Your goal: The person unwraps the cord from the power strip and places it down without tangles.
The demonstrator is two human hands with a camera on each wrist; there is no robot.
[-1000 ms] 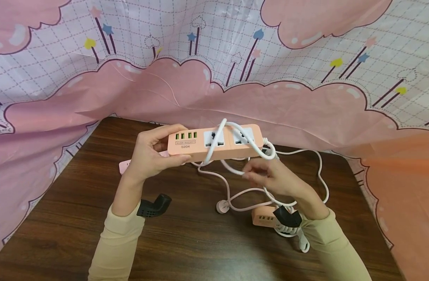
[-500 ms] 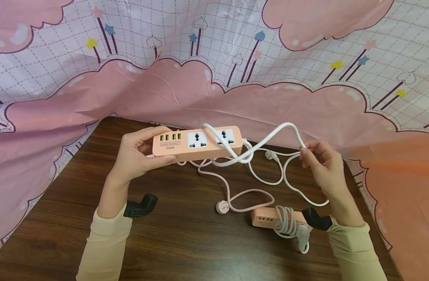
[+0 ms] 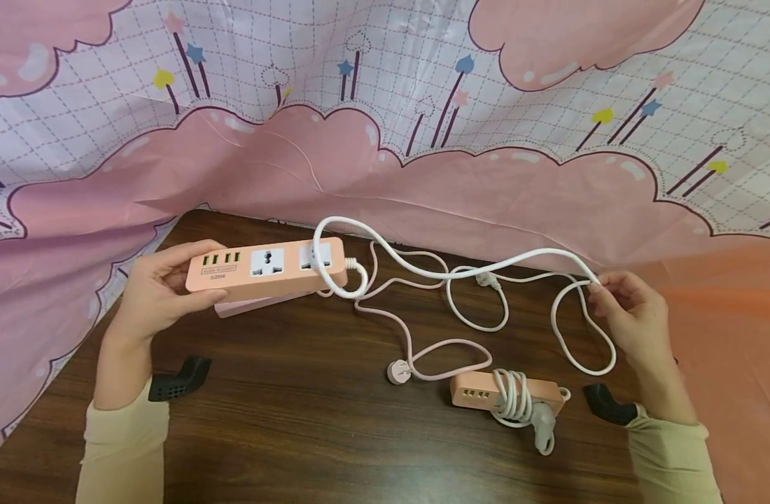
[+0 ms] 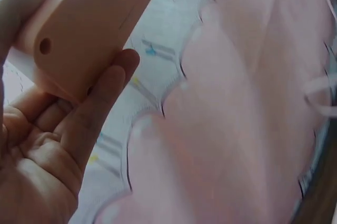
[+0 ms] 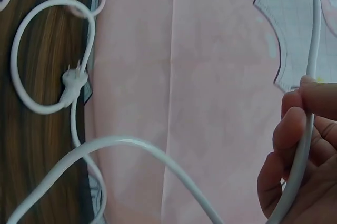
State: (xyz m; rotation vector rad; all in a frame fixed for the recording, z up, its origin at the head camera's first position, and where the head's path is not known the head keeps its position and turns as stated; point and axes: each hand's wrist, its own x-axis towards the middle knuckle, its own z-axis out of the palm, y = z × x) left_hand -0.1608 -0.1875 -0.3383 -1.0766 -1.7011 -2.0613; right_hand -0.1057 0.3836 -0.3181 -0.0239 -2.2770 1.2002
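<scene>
A peach power strip (image 3: 234,280) with green-lined USB ports and two white sockets is held up by its left end in my left hand (image 3: 148,287), thumb along the front edge. The left wrist view shows the strip's underside (image 4: 100,29) above my palm. A white cord (image 3: 542,251) leaves its right end, loops over the right socket and stretches across to my right hand (image 3: 633,308). There the thumb and fingers pinch the cord (image 5: 313,29). Beyond this grip it hangs in a loop and runs back to a white plug (image 3: 486,278) lying on the table.
Partly behind the held strip lies a pink power strip (image 3: 259,306). Its pink cord runs over the dark wooden table (image 3: 334,420) to a round plug (image 3: 398,372). Another peach strip (image 3: 476,390), cord wrapped round it, lies at right. A patterned pink curtain (image 3: 423,189) backs the table.
My left hand has carried the strip leftward. My right hand has taken hold of the cord and moved right, drawing it off the strip into a longer span.
</scene>
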